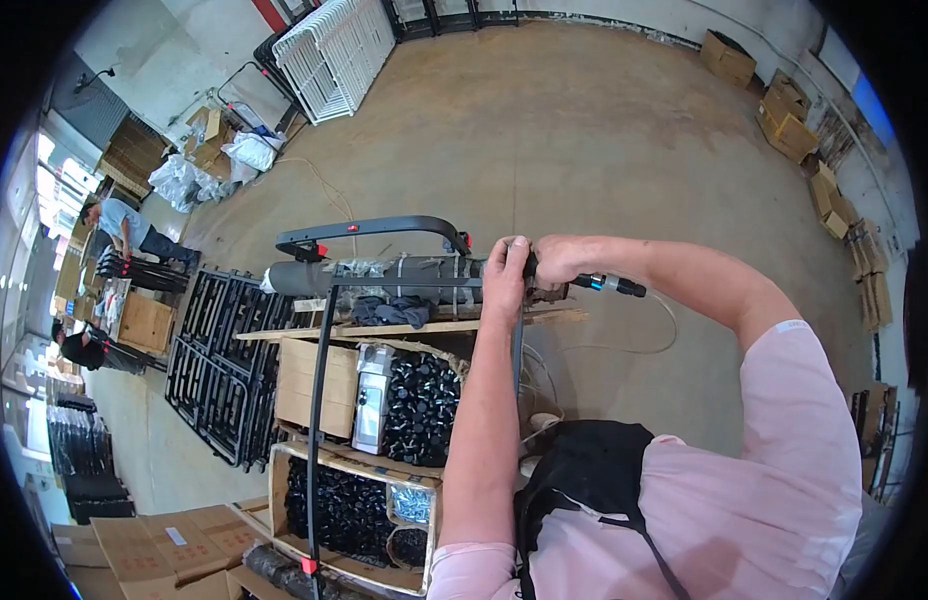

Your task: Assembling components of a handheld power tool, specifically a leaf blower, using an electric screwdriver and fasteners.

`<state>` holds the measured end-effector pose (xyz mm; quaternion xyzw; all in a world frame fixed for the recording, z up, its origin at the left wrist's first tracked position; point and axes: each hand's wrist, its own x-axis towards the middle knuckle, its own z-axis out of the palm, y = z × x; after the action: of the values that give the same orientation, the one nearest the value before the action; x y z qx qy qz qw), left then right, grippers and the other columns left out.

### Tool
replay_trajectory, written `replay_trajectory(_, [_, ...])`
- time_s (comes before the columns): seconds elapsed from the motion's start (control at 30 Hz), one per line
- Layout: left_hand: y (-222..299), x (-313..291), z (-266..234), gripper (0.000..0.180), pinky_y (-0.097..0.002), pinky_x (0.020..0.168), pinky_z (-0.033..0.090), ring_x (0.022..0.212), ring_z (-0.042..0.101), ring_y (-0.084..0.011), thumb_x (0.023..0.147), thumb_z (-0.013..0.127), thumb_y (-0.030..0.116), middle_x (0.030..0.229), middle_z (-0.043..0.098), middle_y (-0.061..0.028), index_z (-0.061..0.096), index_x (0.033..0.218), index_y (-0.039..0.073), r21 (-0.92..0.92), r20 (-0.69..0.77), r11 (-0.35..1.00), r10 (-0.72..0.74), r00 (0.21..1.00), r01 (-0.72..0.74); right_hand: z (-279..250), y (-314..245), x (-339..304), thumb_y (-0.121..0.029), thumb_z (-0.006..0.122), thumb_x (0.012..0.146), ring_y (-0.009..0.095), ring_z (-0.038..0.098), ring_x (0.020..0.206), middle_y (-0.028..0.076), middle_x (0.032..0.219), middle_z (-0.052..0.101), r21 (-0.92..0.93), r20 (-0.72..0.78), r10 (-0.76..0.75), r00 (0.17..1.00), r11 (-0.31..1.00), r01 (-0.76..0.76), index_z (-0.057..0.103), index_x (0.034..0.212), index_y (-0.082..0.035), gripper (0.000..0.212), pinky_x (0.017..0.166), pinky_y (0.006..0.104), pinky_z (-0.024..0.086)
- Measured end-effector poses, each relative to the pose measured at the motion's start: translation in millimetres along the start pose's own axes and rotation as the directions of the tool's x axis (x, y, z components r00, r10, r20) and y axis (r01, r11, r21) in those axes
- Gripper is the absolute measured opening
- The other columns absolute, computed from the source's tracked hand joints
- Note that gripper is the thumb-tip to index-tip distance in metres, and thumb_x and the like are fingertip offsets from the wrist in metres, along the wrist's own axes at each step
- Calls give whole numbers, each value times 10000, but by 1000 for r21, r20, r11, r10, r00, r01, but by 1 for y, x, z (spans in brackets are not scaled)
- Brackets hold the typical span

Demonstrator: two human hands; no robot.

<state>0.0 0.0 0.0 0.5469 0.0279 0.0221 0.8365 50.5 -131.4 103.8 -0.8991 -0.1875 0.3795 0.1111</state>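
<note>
Two bare hands are seen close together at the far right corner of a black frame [321,420]. That corner is clamped in the left hand [504,275], fingers wrapped round it as far as can be told. The right hand [558,261] is curled shut around a black-and-blue tool [614,285], though the front end is hidden by the fingers, so what it touches can't be told. The frame's far bar is laid along a grey wrapped roll [292,279], with a curved black handle [369,230] perched just past it. Below, black knobs [421,410] are heaped beside a cardboard box [314,385], and more black parts are kept in a bin [279,490], silver screws [411,503] included.
</note>
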Motion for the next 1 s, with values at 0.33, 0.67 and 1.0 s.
replay_trajectory(0.33, [16, -8, 7, 292, -315, 858, 508, 950, 608, -141, 1065, 629, 325, 1041, 667, -40, 665, 1111, 39, -40, 29, 999, -23, 999, 24, 1, -14, -21, -108, 714, 731, 248, 730, 809, 127, 877, 771, 98, -53, 93, 994, 991, -87, 760, 920, 11, 228, 709, 425, 562])
replay_trajectory(0.67, [85, -7, -22, 252, -266, 745, 469, 812, 553, -87, 1042, 665, 302, 886, 637, 18, 689, 1009, 54, 22, -73, 997, 78, 994, -77, -15, -74, -29, -191, 704, 763, 244, 728, 769, 141, 817, 749, 167, -153, -57, 987, 982, 83, 731, 890, 25, 252, 684, 399, 563])
replay_trajectory(1.0, [176, 42, -235, 296, -289, 759, 469, 817, 556, -102, 1044, 640, 320, 877, 631, 3, 697, 977, 37, 174, -462, 959, 280, 841, -224, -33, -275, 134, -374, 692, 795, 277, 745, 783, 127, 821, 767, 29, -119, -344, 931, 937, 349, 766, 839, -18, 366, 727, 413, 580])
